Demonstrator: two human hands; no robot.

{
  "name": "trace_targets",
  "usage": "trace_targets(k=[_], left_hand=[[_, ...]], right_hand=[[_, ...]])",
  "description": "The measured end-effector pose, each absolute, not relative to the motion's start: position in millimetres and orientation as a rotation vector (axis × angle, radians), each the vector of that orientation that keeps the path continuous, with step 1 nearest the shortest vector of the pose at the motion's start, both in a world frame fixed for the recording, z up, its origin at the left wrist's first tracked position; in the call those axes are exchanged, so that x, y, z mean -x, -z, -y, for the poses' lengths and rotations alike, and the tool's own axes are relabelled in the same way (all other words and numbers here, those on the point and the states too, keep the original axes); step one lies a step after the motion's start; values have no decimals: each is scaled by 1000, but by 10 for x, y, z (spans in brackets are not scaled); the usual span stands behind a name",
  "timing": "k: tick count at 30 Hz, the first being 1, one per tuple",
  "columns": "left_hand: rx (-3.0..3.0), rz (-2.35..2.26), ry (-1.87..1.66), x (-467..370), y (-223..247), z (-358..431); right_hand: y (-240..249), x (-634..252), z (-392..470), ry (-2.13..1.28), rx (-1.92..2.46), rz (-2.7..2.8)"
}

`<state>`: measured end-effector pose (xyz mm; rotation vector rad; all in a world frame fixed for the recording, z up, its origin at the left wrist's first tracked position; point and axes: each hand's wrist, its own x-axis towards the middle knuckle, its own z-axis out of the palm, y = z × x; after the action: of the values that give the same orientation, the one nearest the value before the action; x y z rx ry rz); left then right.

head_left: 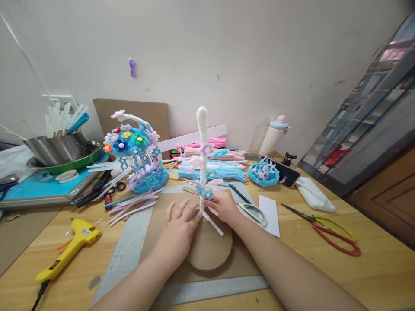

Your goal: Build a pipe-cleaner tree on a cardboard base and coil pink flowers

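Observation:
My right hand (222,206) is closed around the lower part of an upright white pipe-cleaner stem (202,125), just beside a small blue flower (207,195). Purple, pink and blue felt-like flowers and leaves dot the stem, and its bottom end bends out toward me. Under it lies a round cardboard disc (210,255). My left hand (180,229) rests palm down at the disc's left side, fingers spread, its thumb by the foot of the stem. A larger cardboard sheet (155,216) is beneath the disc, on a grey cutting mat (129,242).
A yellow glue gun (69,248) lies at left, red-and-yellow-handled scissors (324,229) at right. Behind stand a blue flowered jellyfish-like craft (132,144), bundled pipe cleaners (214,172), a small blue basket-like piece (264,175), a bottle (272,137) and a metal bowl (58,149).

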<state>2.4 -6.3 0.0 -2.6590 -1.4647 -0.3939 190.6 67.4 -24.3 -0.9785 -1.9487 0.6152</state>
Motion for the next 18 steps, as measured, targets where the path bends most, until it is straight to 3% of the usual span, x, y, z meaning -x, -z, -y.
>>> trace_targets(k=[14, 18], left_hand=[[2706, 1498, 629, -98, -125, 194], [2764, 1535, 547, -215, -110, 306]], right_hand=[[238, -1899, -658, -631, 1026, 1929], [225, -1900, -657, -632, 1014, 1934]])
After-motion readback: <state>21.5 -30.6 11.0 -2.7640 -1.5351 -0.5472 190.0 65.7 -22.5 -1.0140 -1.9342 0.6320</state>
